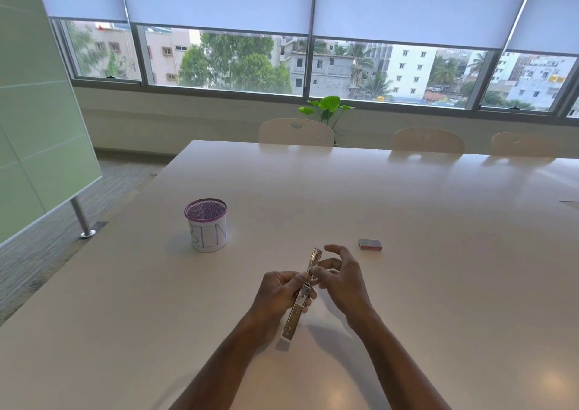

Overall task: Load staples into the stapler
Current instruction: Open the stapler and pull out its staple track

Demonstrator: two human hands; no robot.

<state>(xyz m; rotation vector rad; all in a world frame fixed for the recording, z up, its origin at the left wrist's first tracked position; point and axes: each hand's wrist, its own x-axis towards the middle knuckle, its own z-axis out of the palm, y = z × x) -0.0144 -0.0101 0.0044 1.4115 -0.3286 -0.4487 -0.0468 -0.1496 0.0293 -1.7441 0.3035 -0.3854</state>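
Note:
A slim metal stapler (pixel 296 314) is swung fully open into one long strip, held just above the white table (pixel 438 253). My left hand (pixel 279 293) grips it around the middle hinge. My right hand (pixel 340 279) pinches the stapler's upper half near the hinge with thumb and forefinger, the other fingers spread. Whether a strip of staples is between those fingertips is too small to tell. A small red and grey staple box (pixel 370 244) lies shut on the table, to the right of and beyond my hands.
A purple mesh cup (pixel 206 224) with a paper label reading BIN stands to the left, beyond my hands. Three pale chairs (pixel 296 131) line the table's far edge. A glass board on a metal leg (pixel 82 218) stands at the left.

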